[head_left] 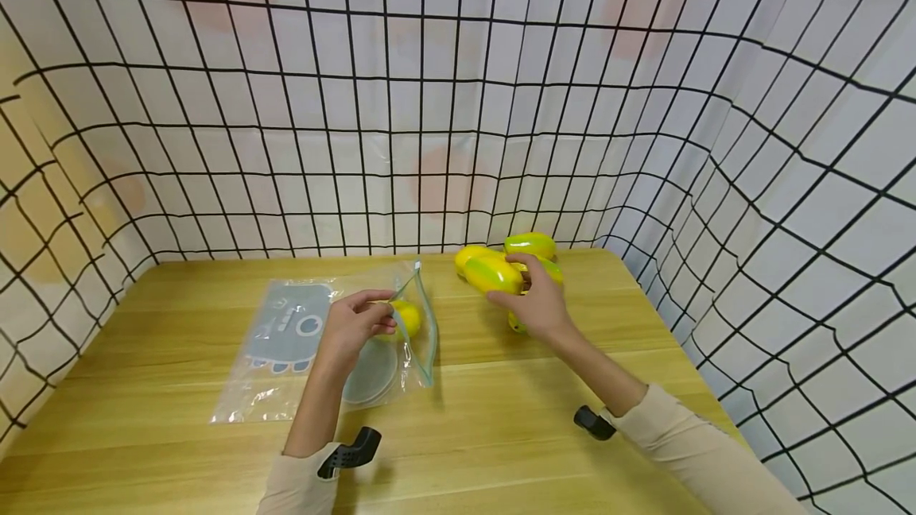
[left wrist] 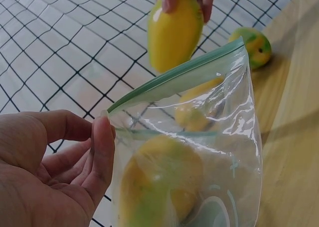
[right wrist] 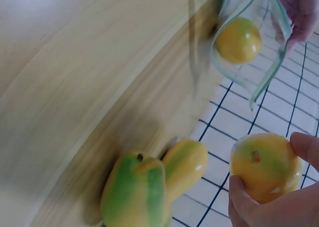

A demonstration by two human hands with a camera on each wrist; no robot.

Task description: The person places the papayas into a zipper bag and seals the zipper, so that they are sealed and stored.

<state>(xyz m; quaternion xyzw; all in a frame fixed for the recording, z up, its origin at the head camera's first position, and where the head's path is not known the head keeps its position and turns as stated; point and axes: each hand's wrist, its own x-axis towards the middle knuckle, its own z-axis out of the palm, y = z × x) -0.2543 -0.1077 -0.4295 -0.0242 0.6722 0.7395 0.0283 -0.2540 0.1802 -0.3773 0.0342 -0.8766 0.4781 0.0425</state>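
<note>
My left hand point(head_left: 351, 328) pinches the green zip rim of a clear plastic bag point(head_left: 282, 324), whose mouth gapes toward the right. Inside the bag lies a yellow-green mango point(left wrist: 159, 182), near the opening. To the right, my right hand point(head_left: 540, 304) grips another glossy mango point(head_left: 494, 274) between thumb and fingers, raised over the table beside the pile. In the right wrist view the held mango point(right wrist: 264, 167) shows its end with a small reddish spot. The bag's printed side carries a grey-blue cartoon shape.
Several more mangoes, one at the back point(head_left: 529, 243), sit on the wooden table point(head_left: 487, 435) around and behind my right hand. A black wire grid point(head_left: 422, 133) rises along the back and sides, with a pale patterned cloth behind it.
</note>
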